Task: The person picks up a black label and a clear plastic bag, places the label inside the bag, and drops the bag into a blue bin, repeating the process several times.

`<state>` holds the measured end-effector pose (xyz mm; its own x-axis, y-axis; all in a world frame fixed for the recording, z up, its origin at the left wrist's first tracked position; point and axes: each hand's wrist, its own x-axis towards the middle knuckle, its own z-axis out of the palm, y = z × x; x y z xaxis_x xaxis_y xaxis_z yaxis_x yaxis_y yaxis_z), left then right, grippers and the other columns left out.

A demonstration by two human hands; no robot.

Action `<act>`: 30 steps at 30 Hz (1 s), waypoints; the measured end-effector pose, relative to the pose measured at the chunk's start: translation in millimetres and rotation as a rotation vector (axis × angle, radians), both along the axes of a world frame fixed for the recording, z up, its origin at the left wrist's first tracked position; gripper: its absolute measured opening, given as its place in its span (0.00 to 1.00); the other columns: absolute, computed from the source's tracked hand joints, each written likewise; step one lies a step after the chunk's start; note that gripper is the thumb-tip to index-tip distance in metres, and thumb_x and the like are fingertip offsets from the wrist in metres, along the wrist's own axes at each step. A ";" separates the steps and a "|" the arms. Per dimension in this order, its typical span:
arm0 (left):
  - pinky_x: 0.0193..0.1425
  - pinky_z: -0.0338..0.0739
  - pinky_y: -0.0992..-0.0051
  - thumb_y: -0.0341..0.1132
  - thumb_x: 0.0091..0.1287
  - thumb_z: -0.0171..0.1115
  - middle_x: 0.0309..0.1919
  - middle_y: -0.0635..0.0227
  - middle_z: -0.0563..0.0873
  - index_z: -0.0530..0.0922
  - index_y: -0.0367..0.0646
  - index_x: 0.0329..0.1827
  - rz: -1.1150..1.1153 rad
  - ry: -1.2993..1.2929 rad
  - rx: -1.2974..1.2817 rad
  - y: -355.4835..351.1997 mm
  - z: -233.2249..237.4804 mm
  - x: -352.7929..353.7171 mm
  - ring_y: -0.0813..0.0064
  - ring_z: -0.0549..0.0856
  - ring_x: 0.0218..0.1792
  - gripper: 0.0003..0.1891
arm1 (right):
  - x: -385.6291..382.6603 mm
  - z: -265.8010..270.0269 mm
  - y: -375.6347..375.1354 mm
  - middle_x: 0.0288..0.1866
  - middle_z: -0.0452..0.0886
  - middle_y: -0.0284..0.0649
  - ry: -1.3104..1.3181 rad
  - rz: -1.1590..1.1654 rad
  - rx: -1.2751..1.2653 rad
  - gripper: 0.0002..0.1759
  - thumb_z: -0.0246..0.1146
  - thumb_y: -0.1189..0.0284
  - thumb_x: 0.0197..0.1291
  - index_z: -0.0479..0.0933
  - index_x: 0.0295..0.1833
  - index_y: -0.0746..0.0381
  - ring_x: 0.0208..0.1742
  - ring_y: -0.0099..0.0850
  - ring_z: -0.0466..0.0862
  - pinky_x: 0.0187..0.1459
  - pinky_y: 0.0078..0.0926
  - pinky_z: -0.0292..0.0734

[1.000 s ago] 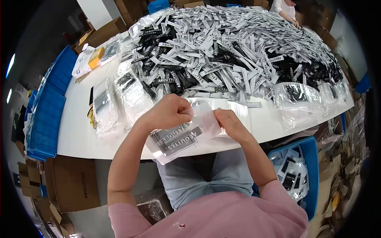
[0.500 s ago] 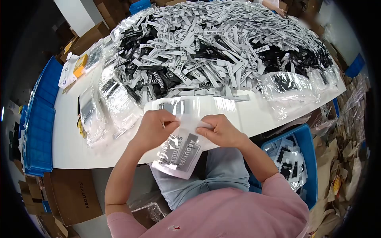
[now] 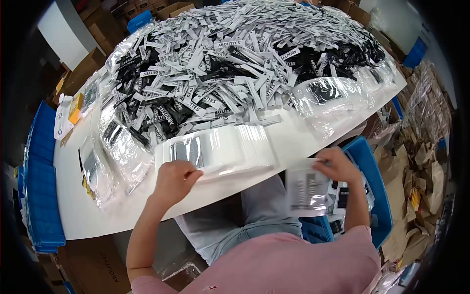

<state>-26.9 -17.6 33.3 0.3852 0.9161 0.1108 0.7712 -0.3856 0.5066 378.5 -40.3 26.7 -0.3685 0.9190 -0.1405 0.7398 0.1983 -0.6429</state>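
Observation:
My right hand [image 3: 340, 165] pinches the top edge of a clear plastic bag [image 3: 307, 192] with dark-printed ABOUTYES sachets inside. The bag hangs upright, slightly smeared by motion, beside the table's right front edge and partly over a blue bin [image 3: 384, 215]. Similar filled bags [image 3: 343, 196] lie in that bin. My left hand [image 3: 177, 180] is closed, fingers curled, at the near edge of a stack of flat clear bags [image 3: 223, 149]. Whether it grips the stack's edge is hidden. The topmost bag there has a grey printed panel.
A large heap of white and black ABOUTYES sachets [image 3: 230, 63] covers the back of the white table [image 3: 73, 196]. Plastic-wrapped bag packs [image 3: 122, 152] lie left, another pack [image 3: 328, 95] right. Blue bins [image 3: 41, 181] line the left edge. Brown paper [image 3: 411, 181] covers the right floor.
The filled bag, held between both hands before, has moved right toward the blue bin in my right hand. My left hand has let it go and is lower, by the flat bags. The view has shifted.

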 end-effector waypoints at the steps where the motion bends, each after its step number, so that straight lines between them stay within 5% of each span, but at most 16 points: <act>1: 0.28 0.74 0.72 0.31 0.52 0.67 0.20 0.60 0.80 0.79 0.37 0.23 -0.012 -0.003 0.003 0.0 -5.3 -10.4 0.63 0.80 0.23 0.07 | 30.7 -2.0 -8.2 0.26 0.78 0.43 -0.146 -0.108 0.073 0.06 0.63 0.73 0.52 0.79 0.33 0.64 0.30 0.40 0.79 0.32 0.32 0.74; 3: 0.35 0.77 0.71 0.31 0.49 0.69 0.26 0.60 0.82 0.80 0.39 0.29 0.081 -0.142 0.092 0.0 -18.6 -20.6 0.63 0.82 0.30 0.08 | 45.8 -2.4 -11.8 0.28 0.80 0.45 -0.355 -0.279 0.231 0.07 0.61 0.72 0.53 0.80 0.34 0.64 0.33 0.41 0.80 0.36 0.34 0.75; 4: 0.47 0.75 0.67 0.33 0.47 0.71 0.40 0.58 0.81 0.79 0.40 0.43 0.041 -0.016 0.087 0.2 -20.7 -18.6 0.59 0.80 0.43 0.19 | 37.7 -1.4 -3.8 0.30 0.81 0.45 -0.417 -0.337 0.317 0.07 0.60 0.72 0.54 0.80 0.35 0.64 0.35 0.42 0.81 0.38 0.35 0.75; 7: 0.59 0.66 0.60 0.36 0.46 0.72 0.55 0.53 0.72 0.69 0.44 0.59 -0.038 0.196 0.192 4.3 -29.0 13.9 0.52 0.72 0.54 0.35 | -21.2 -39.8 44.7 0.35 0.81 0.45 -0.143 -0.095 0.484 0.11 0.55 0.75 0.54 0.79 0.42 0.62 0.42 0.43 0.79 0.43 0.36 0.74; 12: 0.57 0.68 0.60 0.36 0.46 0.71 0.55 0.52 0.72 0.70 0.44 0.59 -0.025 0.342 0.210 8.0 -41.7 22.3 0.52 0.73 0.53 0.34 | -95.0 -82.9 135.9 0.48 0.77 0.46 -0.129 0.171 0.677 0.22 0.54 0.79 0.50 0.73 0.54 0.61 0.47 0.42 0.77 0.48 0.37 0.73; 15: 0.61 0.64 0.58 0.37 0.49 0.69 0.56 0.55 0.72 0.71 0.45 0.59 -0.029 0.139 0.275 3.8 -62.6 3.6 0.54 0.72 0.55 0.31 | -93.1 -73.4 140.2 0.50 0.73 0.52 -0.250 0.163 0.348 0.32 0.54 0.80 0.49 0.61 0.64 0.59 0.50 0.46 0.76 0.51 0.41 0.71; 19: 0.64 0.59 0.53 0.37 0.49 0.65 0.60 0.55 0.70 0.71 0.45 0.58 -0.003 0.116 0.433 -2.9 -90.6 -2.4 0.54 0.70 0.59 0.29 | -76.7 -71.1 144.9 0.46 0.77 0.50 -0.156 -0.083 0.342 0.30 0.55 0.76 0.55 0.59 0.65 0.58 0.44 0.46 0.79 0.44 0.38 0.74; 21: 0.64 0.59 0.54 0.38 0.49 0.65 0.60 0.55 0.70 0.71 0.45 0.59 0.023 0.121 0.474 -1.7 -91.7 1.1 0.54 0.70 0.59 0.30 | -75.1 -71.9 160.6 0.35 0.80 0.51 0.132 -0.357 0.422 0.22 0.55 0.72 0.59 0.65 0.60 0.60 0.36 0.49 0.80 0.38 0.39 0.74; 22: 0.64 0.59 0.54 0.39 0.50 0.64 0.60 0.55 0.70 0.71 0.45 0.59 0.026 0.129 0.472 -1.6 -91.6 1.2 0.55 0.70 0.59 0.30 | -84.4 -72.3 178.3 0.27 0.79 0.51 0.240 -0.291 0.683 0.17 0.56 0.67 0.61 0.71 0.54 0.61 0.30 0.50 0.79 0.35 0.40 0.74; 24: 0.64 0.59 0.55 0.39 0.49 0.65 0.60 0.55 0.70 0.71 0.45 0.59 0.025 0.127 0.472 -1.3 -92.3 0.3 0.55 0.70 0.59 0.30 | -103.9 -52.9 207.2 0.31 0.79 0.50 0.211 -0.130 0.593 0.13 0.57 0.66 0.59 0.76 0.45 0.61 0.34 0.49 0.79 0.37 0.41 0.74; 26: 0.64 0.59 0.55 0.39 0.49 0.65 0.60 0.55 0.70 0.71 0.45 0.59 0.024 0.128 0.469 -0.9 -91.8 -0.2 0.55 0.70 0.59 0.30 | -134.6 -61.4 267.1 0.35 0.79 0.47 0.175 -0.185 0.888 0.10 0.58 0.68 0.57 0.77 0.42 0.60 0.37 0.47 0.80 0.39 0.41 0.75; 28: 0.65 0.57 0.54 0.38 0.50 0.64 0.60 0.54 0.70 0.70 0.43 0.59 0.020 0.134 0.459 -2.1 -91.5 0.0 0.54 0.70 0.60 0.30 | -163.8 -51.4 298.8 0.38 0.79 0.45 0.099 -0.310 0.800 0.07 0.58 0.70 0.53 0.78 0.37 0.60 0.40 0.46 0.80 0.41 0.41 0.76; 30: 0.65 0.57 0.54 0.38 0.50 0.63 0.60 0.54 0.70 0.70 0.43 0.59 0.026 0.123 0.453 -2.8 -91.3 0.4 0.54 0.70 0.60 0.30 | -170.1 -60.6 331.9 0.38 0.80 0.44 -0.212 -0.141 0.678 0.08 0.58 0.71 0.53 0.77 0.38 0.59 0.41 0.45 0.80 0.43 0.41 0.76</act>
<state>-26.6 -20.4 -58.0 0.3980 0.7956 0.4567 0.8271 -0.5265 0.1965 208.4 291.6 -33.9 -0.2680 0.8662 0.4217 0.8830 0.3959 -0.2520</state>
